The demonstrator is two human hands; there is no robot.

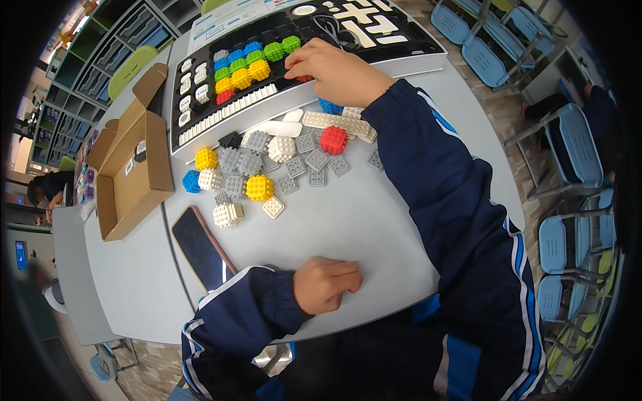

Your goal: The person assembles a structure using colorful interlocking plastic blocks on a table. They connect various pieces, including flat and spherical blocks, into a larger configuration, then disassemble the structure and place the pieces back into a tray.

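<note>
My right hand (pixel 338 72) reaches over the front of the black kit tray (pixel 314 50). Its fingers are bent together, and a bit of a red studded block (pixel 305 78) shows under them; what the fingertips grip is hidden. Left of it, rows of blue, green (pixel 273 51), yellow (pixel 259 70) and red blocks sit in the tray. My left hand (pixel 328 284) rests curled on the near tabletop, with nothing visible in it. Between the hands lie loose blocks, including a red one (pixel 334 140) and a yellow one (pixel 259 188), with grey square plates (pixel 317 159).
An opened cardboard box (pixel 137 177) stands at the left. A phone (pixel 202 247) lies near my left sleeve. Long beige studded beams (pixel 340 123) lie against the tray's front. White parts (pixel 368 23) fill its right side. Blue chairs (pixel 485 60) stand beyond the table.
</note>
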